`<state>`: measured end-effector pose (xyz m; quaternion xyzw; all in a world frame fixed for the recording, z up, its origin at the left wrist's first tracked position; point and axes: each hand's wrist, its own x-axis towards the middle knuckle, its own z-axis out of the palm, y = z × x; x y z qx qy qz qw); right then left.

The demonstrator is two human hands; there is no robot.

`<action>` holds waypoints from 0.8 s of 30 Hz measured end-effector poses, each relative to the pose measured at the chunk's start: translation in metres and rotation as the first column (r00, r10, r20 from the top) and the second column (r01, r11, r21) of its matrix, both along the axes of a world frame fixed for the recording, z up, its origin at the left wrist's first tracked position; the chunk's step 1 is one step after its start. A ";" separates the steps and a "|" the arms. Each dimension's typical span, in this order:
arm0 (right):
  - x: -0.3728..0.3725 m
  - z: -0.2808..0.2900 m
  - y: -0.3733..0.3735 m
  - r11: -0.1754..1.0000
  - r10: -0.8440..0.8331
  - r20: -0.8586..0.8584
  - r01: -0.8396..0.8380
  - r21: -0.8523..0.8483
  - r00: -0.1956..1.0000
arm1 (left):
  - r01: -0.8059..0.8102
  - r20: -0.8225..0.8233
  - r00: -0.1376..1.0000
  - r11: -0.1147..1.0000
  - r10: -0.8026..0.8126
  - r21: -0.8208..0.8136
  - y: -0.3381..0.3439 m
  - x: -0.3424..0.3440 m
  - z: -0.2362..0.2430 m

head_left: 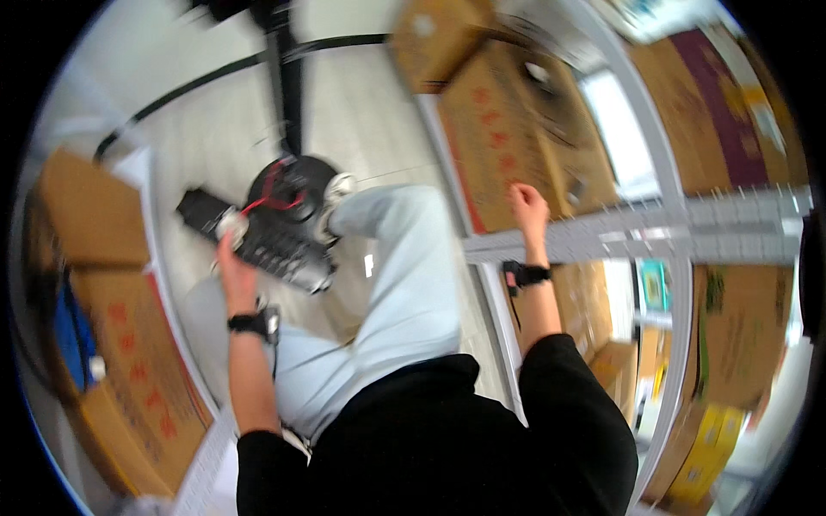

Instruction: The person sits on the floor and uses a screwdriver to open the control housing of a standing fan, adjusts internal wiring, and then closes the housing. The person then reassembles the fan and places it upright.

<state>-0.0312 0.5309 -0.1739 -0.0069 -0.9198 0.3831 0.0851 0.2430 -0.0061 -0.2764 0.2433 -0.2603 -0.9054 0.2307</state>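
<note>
My left hand (237,258) is closed on a long black device (284,258), at a whitish round part near its middle. A red cable (258,202) runs from near that part toward a round black base (267,176) at the foot of a black pole (284,86). My right hand (529,206) is raised at the right, in front of a large cardboard box (482,138), fingers curled; what they hold, if anything, is too blurred to make out. Both wrists carry small black strapped devices.
Cardboard boxes (112,344) line the left, with a blue item (73,335) among them. A white metal shelving frame (585,236) holds more boxes (740,335) on the right. My bent legs (400,284) are over a pale floor (379,103), beside the device.
</note>
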 end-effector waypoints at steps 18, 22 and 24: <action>-0.124 0.000 0.176 0.750 -0.345 -0.294 0.450 0.484 0.891 | 0.042 0.059 0.998 0.996 -0.037 -0.085 0.016 -0.022 -0.024; -0.107 0.012 0.175 0.925 -0.278 -0.469 0.365 0.103 0.838 | 0.052 0.000 0.999 0.991 -0.052 -0.125 0.014 -0.028 -0.002; -0.069 0.003 0.108 0.895 -0.261 -0.272 0.127 -0.428 0.926 | -0.045 0.009 0.999 0.998 0.045 -0.037 -0.005 -0.003 -0.004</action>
